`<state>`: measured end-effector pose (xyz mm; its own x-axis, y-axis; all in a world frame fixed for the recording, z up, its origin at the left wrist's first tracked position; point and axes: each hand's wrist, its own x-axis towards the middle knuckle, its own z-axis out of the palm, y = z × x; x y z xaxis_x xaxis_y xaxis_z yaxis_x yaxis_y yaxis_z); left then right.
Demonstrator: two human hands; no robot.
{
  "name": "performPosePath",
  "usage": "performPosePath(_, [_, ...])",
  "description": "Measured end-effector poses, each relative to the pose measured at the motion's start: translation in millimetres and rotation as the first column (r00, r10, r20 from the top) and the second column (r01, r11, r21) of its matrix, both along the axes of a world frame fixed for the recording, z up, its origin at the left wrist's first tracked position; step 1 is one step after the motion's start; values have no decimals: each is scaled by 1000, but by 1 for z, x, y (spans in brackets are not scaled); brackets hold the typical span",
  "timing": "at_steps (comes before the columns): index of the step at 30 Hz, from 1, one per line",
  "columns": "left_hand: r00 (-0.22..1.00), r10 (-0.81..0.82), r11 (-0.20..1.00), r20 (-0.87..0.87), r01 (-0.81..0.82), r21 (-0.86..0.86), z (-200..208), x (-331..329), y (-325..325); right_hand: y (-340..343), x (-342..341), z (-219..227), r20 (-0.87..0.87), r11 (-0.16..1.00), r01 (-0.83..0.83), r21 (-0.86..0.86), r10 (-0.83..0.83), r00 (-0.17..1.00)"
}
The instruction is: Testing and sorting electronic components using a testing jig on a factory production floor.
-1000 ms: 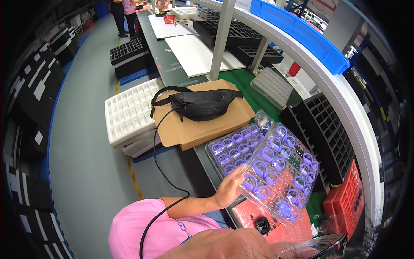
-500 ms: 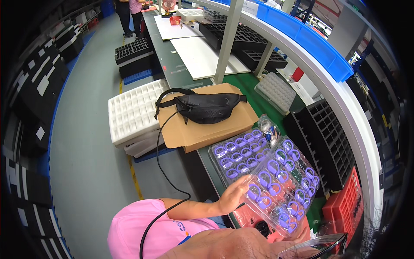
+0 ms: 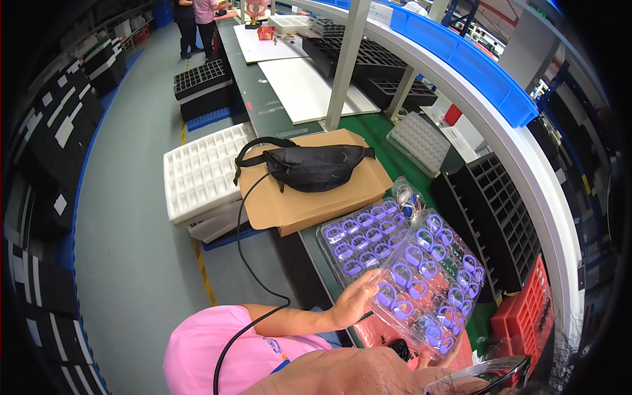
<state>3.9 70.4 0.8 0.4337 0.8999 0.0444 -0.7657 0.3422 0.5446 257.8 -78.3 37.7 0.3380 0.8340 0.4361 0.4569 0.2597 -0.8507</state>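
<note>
Both my hands hold a clear plastic tray (image 3: 404, 328), tilted, with several purple ring-shaped parts (image 3: 417, 288) in its pockets. My left hand (image 3: 354, 301) is closed on the tray's left edge, thumb on the upper side. My right hand (image 3: 449, 360) grips the near lower edge, and much of it is hidden by the tray and my own body. Beyond the held tray, a second clear tray (image 3: 334, 262) of the same purple parts lies on the bench, partly overlapped by it. Under the held tray show a red surface (image 3: 376, 331) and a round black object (image 3: 399, 347).
A black waist bag (image 3: 316, 170) with a cable lies on a cardboard box (image 3: 263, 204) beyond the trays. White foam trays (image 3: 197, 174) are stacked left of it. Black compartment trays (image 3: 494, 210) and red bins (image 3: 520, 319) stand right. A shelf post (image 3: 345, 72) rises from the bench.
The held tray has shifted very slightly left with my hands. More of my right fingers shows at its lower edge.
</note>
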Motion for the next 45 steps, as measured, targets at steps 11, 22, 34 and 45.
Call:
performPosePath(11, [998, 12, 1000, -66, -11, 18, 8, 1, 1, 10, -8, 25, 65, 996, 4, -87, 2, 998])
performPosePath(22, [988, -29, 998, -149, 35, 43, 12, -2, -1, 6, -3, 27, 79, 989, 49, -139, -38, 996])
performPosePath(34, [976, -51, 994, -211, 70, 82, 11, 1, -4, 9, -1, 28, 39, 988, 76, -133, -72, 997])
performPosePath(45, [976, -112, 979, -185, 140, 146, 16, 4, -1, 14, -3, 13, -111, 977, 207, 59, -200, 974])
